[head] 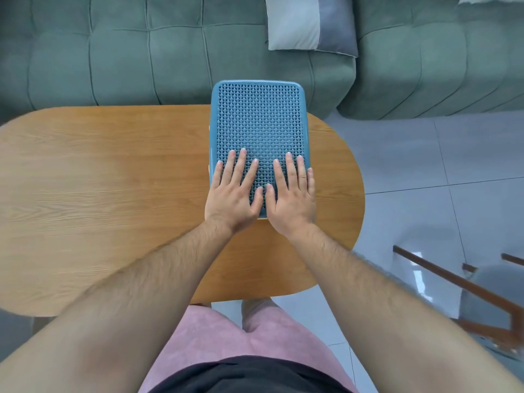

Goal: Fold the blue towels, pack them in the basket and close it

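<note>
**Pressing both palms on the basket lid**

Basket: stands on the right end of the table (pixel 113 180), long side running away from me, far end reaching past the table's far edge. The lid (pixel 258 117) is on. It is blue plastic, a rounded rectangle with a smooth solid frame and a fine open lattice across the whole middle. Only a pale sliver of the basket (pixel 262 218) body shows, under the lid's near edge. The lattice is too fine to see through, so I cannot tell how the towels lie inside.

Table: oval top, warm orange-brown wood grain, matt.

Left hand (pixel 234 191): flat on the near left part of the lid, fingers straight and fanned apart, thumb angled in toward the middle. It grips nothing.

Right hand (pixel 292 194): flat on the near right part, fingers straight and closer together, little finger along the lid's right frame. It also grips nothing. The two thumb tips lie just beside each other at the lid's centre line; both wrists sit over the near edge.

Surroundings: a green tufted sofa (pixel 141 52) beyond the table, soft velvety cloth, with a two-tone grey cushion (pixel 309 24) on it. Glossy pale floor tiles (pixel 425 165) to the right, and a chair (pixel 487 302) with dark wooden legs near my right forearm.
</note>
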`<state>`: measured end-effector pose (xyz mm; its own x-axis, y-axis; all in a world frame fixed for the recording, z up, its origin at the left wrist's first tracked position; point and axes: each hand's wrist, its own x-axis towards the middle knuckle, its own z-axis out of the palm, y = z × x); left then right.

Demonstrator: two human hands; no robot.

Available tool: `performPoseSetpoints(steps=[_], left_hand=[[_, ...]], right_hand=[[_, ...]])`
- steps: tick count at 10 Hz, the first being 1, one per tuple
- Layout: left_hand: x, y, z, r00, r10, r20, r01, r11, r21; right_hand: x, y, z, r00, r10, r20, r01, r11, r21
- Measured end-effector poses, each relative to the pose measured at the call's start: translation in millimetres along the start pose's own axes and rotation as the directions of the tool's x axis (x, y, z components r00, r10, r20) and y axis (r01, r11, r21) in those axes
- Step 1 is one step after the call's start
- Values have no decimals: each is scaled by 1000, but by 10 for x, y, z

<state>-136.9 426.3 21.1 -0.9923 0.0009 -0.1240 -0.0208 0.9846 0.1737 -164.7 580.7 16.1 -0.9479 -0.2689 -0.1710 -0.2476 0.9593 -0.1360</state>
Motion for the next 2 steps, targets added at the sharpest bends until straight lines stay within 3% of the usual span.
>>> performPoseSetpoints(steps=[1,2], left_hand=[[-12,-13,-36,1000,-1,31,3,999,-53],[0,-41,-179,998,-12,68,27,972,-232]], right_hand=[[-5,-37,-88,997,-3,81,5,999,-34],[-3,-50,-318,989,-28,145,30,999,-18]])
